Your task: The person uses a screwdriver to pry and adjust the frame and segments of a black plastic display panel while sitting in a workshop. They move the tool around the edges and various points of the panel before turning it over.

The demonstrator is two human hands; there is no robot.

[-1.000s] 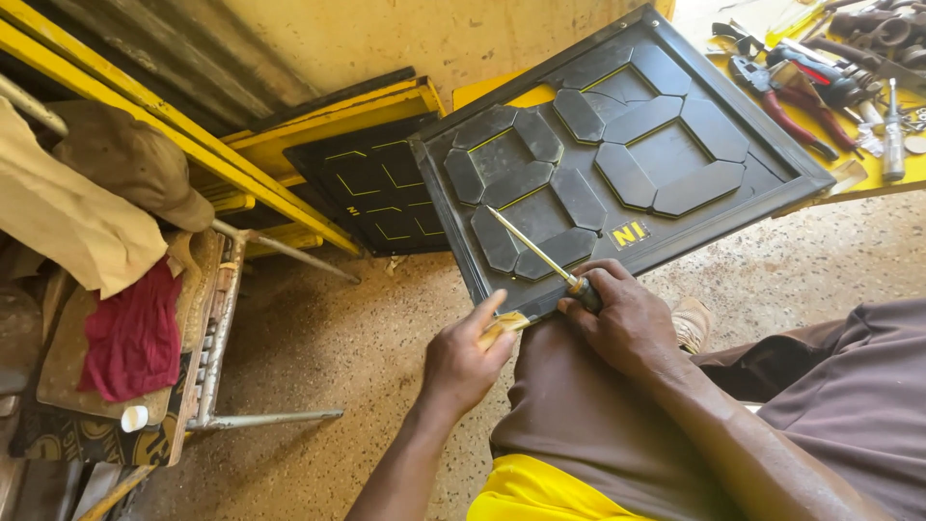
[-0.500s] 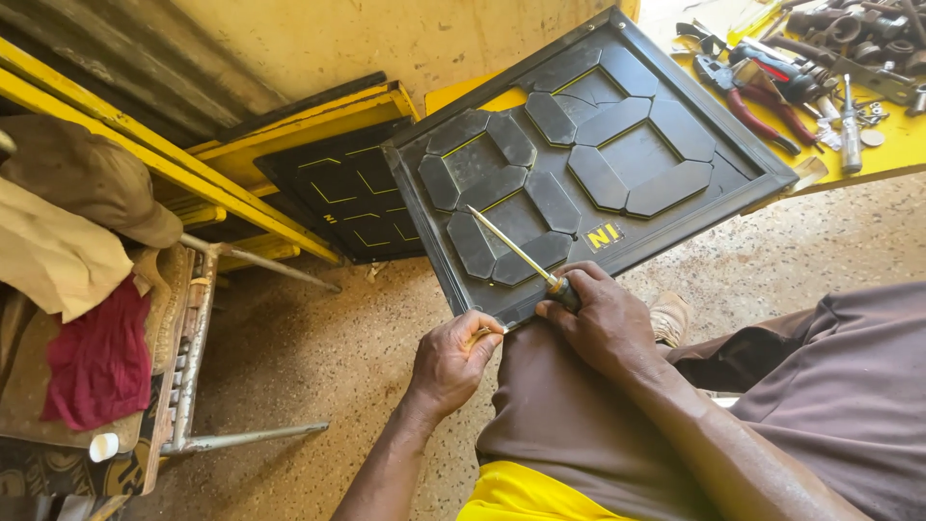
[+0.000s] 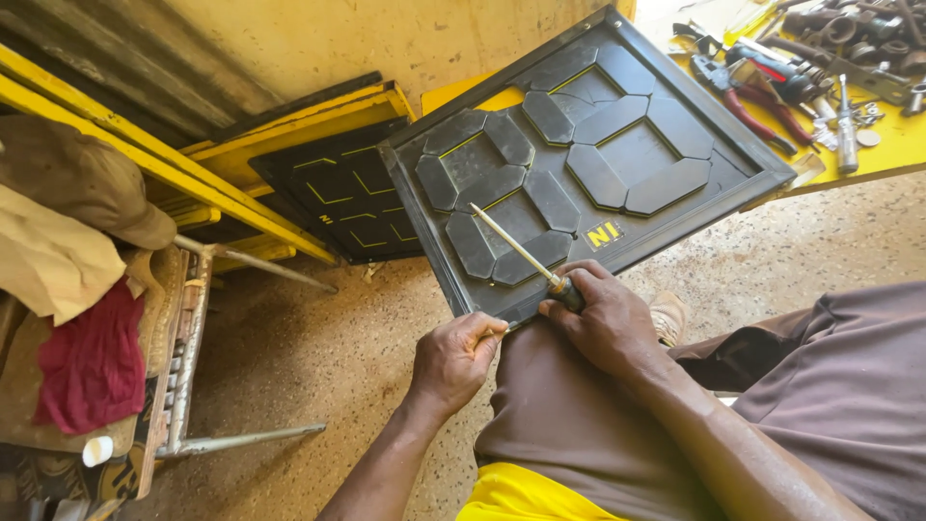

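While the dark grey moulded panel with raised segment shapes (image 3: 579, 164) is propped on the person's knee against the yellow desk (image 3: 897, 145), its lower edge is gripped by the left hand (image 3: 458, 352), fingers curled shut on the rim. A slim pale-shafted screwdriver (image 3: 516, 246) is held in the closed right hand (image 3: 603, 314), its tip laid on a lower segment. Compared with a second ago, the panel and both hands are seen nearly unmoved, with only the view shifted, so the probing appears to be continuing at the same spot. Red-handled pliers (image 3: 762, 106) are left on the desk.

Dark segmented panel (image 3: 598, 154) tilted on knee, screwdriver (image 3: 526, 256) across it.
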